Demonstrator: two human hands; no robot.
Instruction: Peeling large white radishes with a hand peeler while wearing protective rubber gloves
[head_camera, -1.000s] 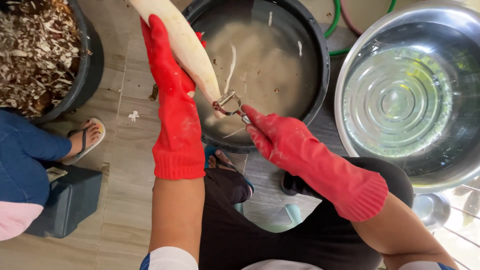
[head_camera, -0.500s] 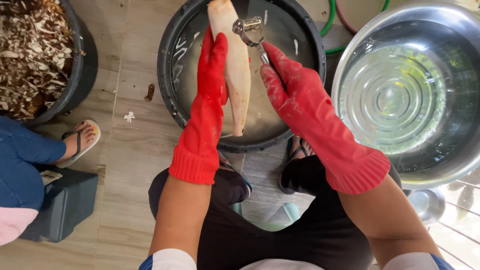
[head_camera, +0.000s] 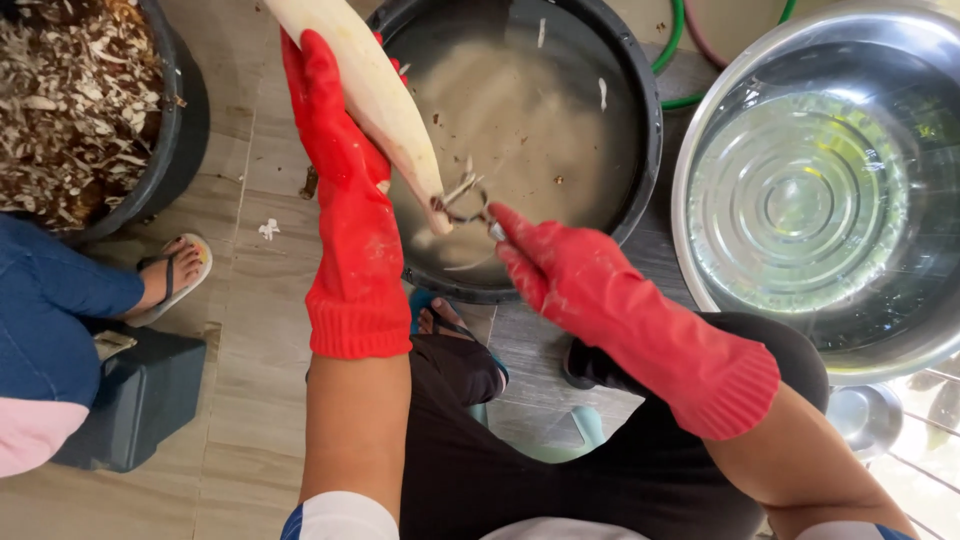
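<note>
While my right hand (head_camera: 560, 270) closes its grip on the metal peeler (head_camera: 468, 205) at the root's tip, my left hand (head_camera: 335, 130) clamps the pale peeled root (head_camera: 375, 95) slanting up beyond it. Just past both grips sits the black tub (head_camera: 640, 150), placed, I judge, to catch falling shavings.

Counting now: two red rubber gloves, one on the left hand (head_camera: 335, 130) and one on the right hand (head_camera: 560, 265). One long pale peeled root (head_camera: 365, 85), held up in the left glove. One metal peeler (head_camera: 465, 205) at its lower tip. Two black tubs: one (head_camera: 640, 120) holding murky water, one (head_camera: 185, 110) heaped with brown peelings. One big steel basin (head_camera: 700, 290) of clear water, plus one small steel bowl (head_camera: 865, 420) at the bottom right. Two hoops at the top, one green (head_camera: 672, 45), one pinkish (head_camera: 700, 40). One sandalled foot (head_camera: 170, 275) of another person, left. One dark stool (head_camera: 140, 400) beneath them.
</note>
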